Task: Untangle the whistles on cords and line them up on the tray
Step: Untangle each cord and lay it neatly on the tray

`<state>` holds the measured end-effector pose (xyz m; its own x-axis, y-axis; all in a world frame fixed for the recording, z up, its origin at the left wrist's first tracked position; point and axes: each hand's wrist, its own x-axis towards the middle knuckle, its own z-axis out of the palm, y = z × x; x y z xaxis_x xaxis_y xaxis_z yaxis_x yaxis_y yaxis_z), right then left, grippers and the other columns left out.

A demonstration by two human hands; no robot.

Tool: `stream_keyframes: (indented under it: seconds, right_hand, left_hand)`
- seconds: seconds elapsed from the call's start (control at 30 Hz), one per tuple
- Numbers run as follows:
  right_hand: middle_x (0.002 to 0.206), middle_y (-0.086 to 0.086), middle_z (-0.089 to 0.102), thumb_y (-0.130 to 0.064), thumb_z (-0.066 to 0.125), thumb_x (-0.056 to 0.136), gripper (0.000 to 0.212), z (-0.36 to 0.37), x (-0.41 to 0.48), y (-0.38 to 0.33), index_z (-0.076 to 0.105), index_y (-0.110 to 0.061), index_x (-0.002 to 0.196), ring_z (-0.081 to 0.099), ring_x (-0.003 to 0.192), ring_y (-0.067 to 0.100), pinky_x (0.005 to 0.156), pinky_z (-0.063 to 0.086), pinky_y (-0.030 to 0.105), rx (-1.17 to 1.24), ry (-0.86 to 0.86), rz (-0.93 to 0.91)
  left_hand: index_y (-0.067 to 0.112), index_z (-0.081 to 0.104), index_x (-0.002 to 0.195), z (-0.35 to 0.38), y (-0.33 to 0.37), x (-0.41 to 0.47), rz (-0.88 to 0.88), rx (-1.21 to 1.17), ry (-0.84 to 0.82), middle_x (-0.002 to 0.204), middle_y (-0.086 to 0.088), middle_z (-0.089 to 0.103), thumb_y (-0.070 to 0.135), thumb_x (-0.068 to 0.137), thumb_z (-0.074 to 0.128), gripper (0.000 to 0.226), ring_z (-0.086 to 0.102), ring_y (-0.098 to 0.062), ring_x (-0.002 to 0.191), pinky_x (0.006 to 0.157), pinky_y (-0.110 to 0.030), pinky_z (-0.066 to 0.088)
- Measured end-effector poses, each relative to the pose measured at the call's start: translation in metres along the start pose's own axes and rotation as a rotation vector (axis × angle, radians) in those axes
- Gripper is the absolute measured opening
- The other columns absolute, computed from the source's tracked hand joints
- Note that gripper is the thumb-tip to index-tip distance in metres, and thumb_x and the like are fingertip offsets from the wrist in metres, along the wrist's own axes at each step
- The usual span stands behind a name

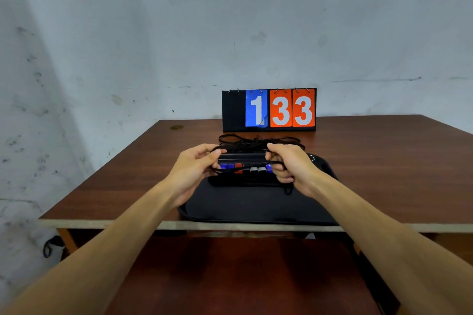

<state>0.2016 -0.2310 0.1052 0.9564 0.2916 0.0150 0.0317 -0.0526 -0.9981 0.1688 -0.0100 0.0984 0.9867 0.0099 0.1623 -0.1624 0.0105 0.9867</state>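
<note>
A black tray (256, 204) lies at the near edge of the brown table. Above its far part, several whistles (245, 168) in blue, red and white sit side by side in a row between my hands. Their black cords (256, 142) lie in a tangled heap behind them, toward the scoreboard. My left hand (194, 167) has its fingers curled round cords at the left end of the row. My right hand (289, 163) grips cords at the right end, and a loop hangs below it. Whether the whistles rest on the tray or hang from the cords is unclear.
A flip scoreboard (268, 110) reading 133 stands at the back of the table (384, 161), just behind the cords. A grey stained wall rises behind it. A second brown surface lies below the table's front edge.
</note>
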Motion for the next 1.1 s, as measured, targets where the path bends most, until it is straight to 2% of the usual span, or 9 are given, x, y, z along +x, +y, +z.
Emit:
stream_keyframes:
  seconds: [0.13, 0.33, 0.4, 0.5, 0.63, 0.73, 0.9, 1.0, 1.1]
  right_hand:
    - [0.051, -0.003, 0.038, -0.031, 0.044, 0.099, 0.033, -0.008, 0.003, 0.008, 0.058, -0.011, 0.078, 0.026, 0.040, 0.009, 0.038, 0.019, 0.021, -0.123, 0.008, 0.013]
    - [0.046, -0.013, 0.049, -0.037, 0.043, 0.100, 0.038, -0.015, 0.003, 0.021, 0.061, -0.011, 0.079, 0.042, 0.039, 0.000, 0.043, 0.028, 0.016, -0.465, -0.050, -0.016]
    - [0.055, -0.016, 0.058, -0.035, 0.045, 0.099, 0.040, -0.017, 0.004, 0.028, 0.062, -0.005, 0.079, 0.050, 0.047, -0.006, 0.049, 0.035, 0.009, -0.564, -0.036, -0.050]
    - [0.071, -0.009, 0.061, -0.032, 0.046, 0.099, 0.037, -0.022, 0.006, 0.038, 0.064, -0.007, 0.079, 0.053, 0.064, -0.001, 0.067, 0.041, 0.016, -0.592, -0.038, -0.067]
    - [0.060, -0.005, 0.047, -0.023, 0.046, 0.100, 0.034, -0.035, 0.007, 0.043, 0.062, -0.015, 0.070, 0.039, 0.048, 0.003, 0.048, 0.030, 0.015, -0.422, -0.018, -0.046]
    - [0.064, 0.001, 0.047, -0.015, 0.049, 0.097, 0.032, -0.045, 0.012, 0.047, 0.063, -0.014, 0.068, 0.034, 0.050, 0.008, 0.046, 0.025, 0.020, -0.272, -0.032, -0.018]
    - [0.077, 0.011, 0.064, 0.002, 0.055, 0.091, 0.020, -0.045, 0.016, 0.050, 0.074, -0.005, 0.093, 0.043, 0.050, 0.005, 0.047, 0.031, 0.020, -0.174, 0.032, -0.102]
    - [0.090, 0.015, 0.071, 0.003, 0.061, 0.087, 0.019, -0.048, 0.018, 0.056, 0.075, -0.006, 0.095, 0.049, 0.053, 0.006, 0.049, 0.036, 0.020, -0.190, 0.059, -0.133]
    - [0.086, 0.014, 0.072, 0.001, 0.066, 0.084, 0.016, -0.050, 0.020, 0.061, 0.077, -0.009, 0.091, 0.050, 0.053, 0.010, 0.054, 0.045, 0.021, -0.261, 0.105, -0.146]
  left_hand:
    - [0.016, 0.071, 0.094, -0.007, -0.004, 0.006, 0.069, 0.434, 0.046, 0.072, -0.005, 0.061, 0.014, 0.093, 0.057, 0.014, 0.055, -0.009, 0.066, 0.057, -0.016, 0.048]
    - [0.023, 0.067, 0.087, -0.012, -0.004, 0.006, 0.138, 0.995, -0.103, 0.081, 0.011, 0.064, 0.021, 0.095, 0.052, 0.017, 0.059, -0.003, 0.073, 0.063, -0.016, 0.043]
    - [0.024, 0.067, 0.086, -0.013, -0.006, 0.007, 0.105, 0.989, -0.114, 0.086, 0.005, 0.065, 0.020, 0.095, 0.052, 0.018, 0.060, -0.014, 0.077, 0.071, -0.026, 0.045]
    - [0.022, 0.069, 0.090, -0.015, -0.011, 0.008, 0.043, 0.881, -0.152, 0.086, -0.004, 0.067, 0.020, 0.094, 0.055, 0.015, 0.060, -0.020, 0.073, 0.070, -0.035, 0.051]
    - [0.015, 0.068, 0.094, -0.016, -0.018, 0.010, 0.028, 0.745, -0.179, 0.086, -0.006, 0.070, 0.011, 0.091, 0.059, 0.010, 0.069, -0.015, 0.077, 0.068, -0.029, 0.055]
    - [0.012, 0.067, 0.095, -0.019, -0.022, 0.015, 0.025, 0.670, -0.133, 0.089, -0.005, 0.071, 0.006, 0.092, 0.056, 0.012, 0.072, -0.015, 0.078, 0.060, -0.025, 0.055]
    - [0.011, 0.065, 0.096, -0.017, -0.030, 0.020, 0.029, 0.471, -0.042, 0.091, -0.008, 0.073, 0.002, 0.092, 0.055, 0.014, 0.072, -0.015, 0.077, 0.057, -0.024, 0.053]
    - [0.011, 0.067, 0.096, -0.019, -0.033, 0.023, 0.030, 0.476, -0.027, 0.084, -0.013, 0.071, 0.002, 0.089, 0.059, 0.014, 0.069, -0.008, 0.066, 0.055, -0.018, 0.052]
    - [0.018, 0.067, 0.091, -0.021, -0.037, 0.026, 0.031, 0.574, -0.050, 0.076, -0.011, 0.069, 0.004, 0.090, 0.059, 0.017, 0.064, -0.006, 0.061, 0.056, -0.018, 0.051]
